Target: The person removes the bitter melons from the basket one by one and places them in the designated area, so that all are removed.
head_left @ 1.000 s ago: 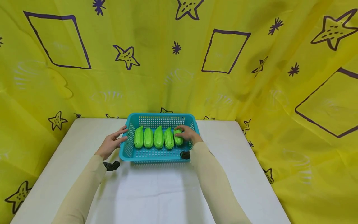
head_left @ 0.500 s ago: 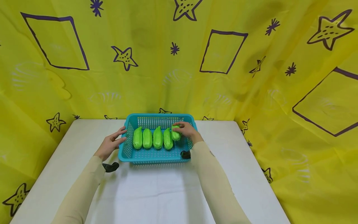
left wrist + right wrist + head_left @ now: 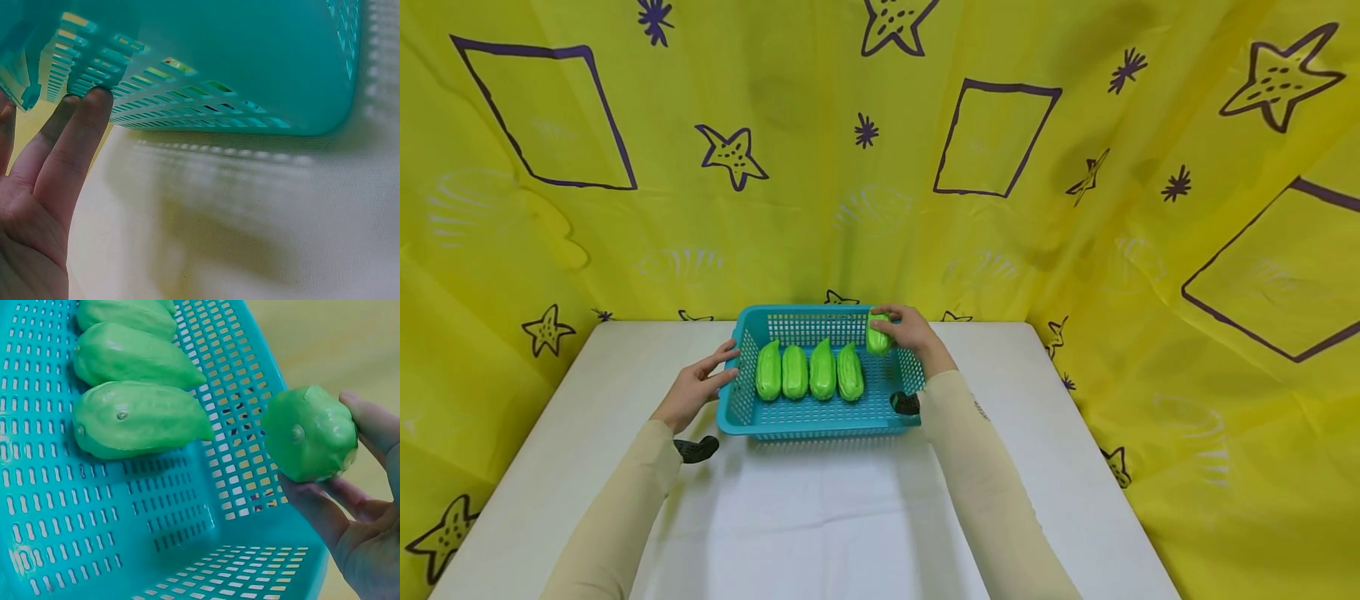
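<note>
In the head view my right hand point(image 3: 913, 330) holds a light green bitter melon point(image 3: 878, 335) over the back right part of a blue-green plastic basket point(image 3: 820, 428). The right wrist view shows this melon point(image 3: 306, 434) end-on, pinched between thumb and fingers, above the floor of the basket. Several more bitter melons point(image 3: 794, 372) lie side by side in a row in the basket. My left hand point(image 3: 697, 387) is at the basket's left end, its fingers extended. Up close in the left wrist view, fingertips point(image 3: 99, 99) touch the outside of the slotted wall point(image 3: 206, 94).
The basket stands on a white table point(image 3: 820, 525) near its back edge. A yellow curtain point(image 3: 820, 233) with dark drawings hangs behind and along both sides. A dark curved piece shows at each wrist, the left one point(image 3: 697, 450) over the table.
My right hand has lifted the rightmost bitter melon out of the row and carried it toward the back rim. My left hand stays at the left end.
</note>
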Demonstrator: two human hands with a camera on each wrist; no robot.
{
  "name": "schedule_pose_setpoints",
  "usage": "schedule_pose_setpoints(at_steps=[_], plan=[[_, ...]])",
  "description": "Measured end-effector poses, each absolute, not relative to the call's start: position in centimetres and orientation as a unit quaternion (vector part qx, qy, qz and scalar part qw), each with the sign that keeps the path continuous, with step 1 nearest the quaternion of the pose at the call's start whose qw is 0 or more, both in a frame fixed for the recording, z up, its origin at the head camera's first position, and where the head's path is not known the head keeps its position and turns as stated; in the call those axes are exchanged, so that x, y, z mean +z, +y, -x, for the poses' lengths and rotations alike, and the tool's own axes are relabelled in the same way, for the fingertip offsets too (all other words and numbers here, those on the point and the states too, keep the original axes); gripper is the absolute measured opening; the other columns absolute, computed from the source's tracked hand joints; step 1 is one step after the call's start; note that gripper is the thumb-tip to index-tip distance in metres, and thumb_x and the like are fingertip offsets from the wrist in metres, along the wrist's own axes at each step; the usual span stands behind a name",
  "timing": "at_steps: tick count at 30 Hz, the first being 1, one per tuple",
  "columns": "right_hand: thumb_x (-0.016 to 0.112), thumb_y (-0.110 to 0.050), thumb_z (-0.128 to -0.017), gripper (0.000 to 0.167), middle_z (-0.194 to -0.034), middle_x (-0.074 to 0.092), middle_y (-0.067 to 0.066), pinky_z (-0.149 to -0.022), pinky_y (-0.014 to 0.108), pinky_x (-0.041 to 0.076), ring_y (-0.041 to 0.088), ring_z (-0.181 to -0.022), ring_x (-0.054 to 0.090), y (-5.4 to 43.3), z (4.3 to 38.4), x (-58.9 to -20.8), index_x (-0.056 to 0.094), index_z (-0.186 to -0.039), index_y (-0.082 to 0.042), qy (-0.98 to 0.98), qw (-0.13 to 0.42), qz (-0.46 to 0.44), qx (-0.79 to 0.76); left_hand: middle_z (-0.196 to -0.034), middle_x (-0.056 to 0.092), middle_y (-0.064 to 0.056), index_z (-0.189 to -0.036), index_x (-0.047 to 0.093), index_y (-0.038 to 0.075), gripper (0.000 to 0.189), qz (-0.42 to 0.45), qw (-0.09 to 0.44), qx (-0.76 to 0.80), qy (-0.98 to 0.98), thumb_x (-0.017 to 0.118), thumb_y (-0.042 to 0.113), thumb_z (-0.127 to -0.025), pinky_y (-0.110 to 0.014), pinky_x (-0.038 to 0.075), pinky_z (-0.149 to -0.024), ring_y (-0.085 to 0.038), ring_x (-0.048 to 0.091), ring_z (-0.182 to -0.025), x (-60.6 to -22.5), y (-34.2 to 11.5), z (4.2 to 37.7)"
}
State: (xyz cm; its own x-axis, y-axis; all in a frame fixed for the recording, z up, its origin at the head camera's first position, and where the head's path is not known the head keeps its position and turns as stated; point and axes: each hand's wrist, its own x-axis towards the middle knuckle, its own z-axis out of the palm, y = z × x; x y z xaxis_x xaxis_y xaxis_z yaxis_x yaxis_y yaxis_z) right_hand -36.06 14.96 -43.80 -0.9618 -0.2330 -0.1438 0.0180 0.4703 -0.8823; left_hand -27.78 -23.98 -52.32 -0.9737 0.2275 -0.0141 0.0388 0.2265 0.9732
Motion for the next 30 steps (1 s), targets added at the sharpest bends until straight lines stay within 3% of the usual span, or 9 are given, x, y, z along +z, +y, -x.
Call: schedule_pose_setpoints(at_steps=[8,17,26,30], plan=[[0.067,-0.028,-0.094,0.035,-0.134,0.05,0.018,-0.08,0.04,0.055,0.031,-0.103,0.059,15.6,35.9,-44.0,0.065,-0.127,-0.015,0.855,0.072,0.027,-0.513,-0.163,0.015,0.003,-0.151,0.037,0.009,0.067,-0.089,0.076,0.616,0.779,0.06,0.04,-0.097,-0.065,0.036,-0.102,-0.033,0.011,-0.148,-52.5,-24.1,27.8],[0.068,-0.025,-0.094,0.033,-0.132,0.053,0.018,-0.083,0.041,0.051,0.034,-0.119,0.05,16.6,36.0,-44.0,0.067,-0.125,-0.013,0.872,-0.001,0.039,-0.488,-0.163,0.015,0.003,-0.151,0.038,0.008,0.067,-0.091,0.076,0.619,0.776,0.061,0.039,-0.097,-0.067,0.034,-0.103,-0.033,0.01,-0.148,-52.6,-24.1,27.8],[0.066,-0.024,-0.095,0.037,-0.141,0.048,0.016,-0.099,0.047,0.045,0.033,-0.132,0.039,17.2,35.9,-43.9,0.063,-0.13,-0.012,0.86,-0.012,0.044,-0.508,-0.163,0.014,0.003,-0.152,0.037,0.008,0.066,-0.094,0.077,0.615,0.779,0.059,0.038,-0.098,-0.066,0.035,-0.102,-0.033,0.01,-0.148,-52.5,-24.2,27.9],[0.065,-0.027,-0.096,0.041,-0.144,0.045,0.016,-0.096,0.047,0.047,0.035,-0.131,0.041,17.7,35.7,-43.8,0.06,-0.134,-0.015,0.859,-0.009,0.035,-0.511,-0.163,0.015,0.002,-0.151,0.037,0.008,0.066,-0.092,0.077,0.614,0.78,0.06,0.039,-0.097,-0.067,0.034,-0.102,-0.033,0.01,-0.148,-52.5,-24.2,27.9]])
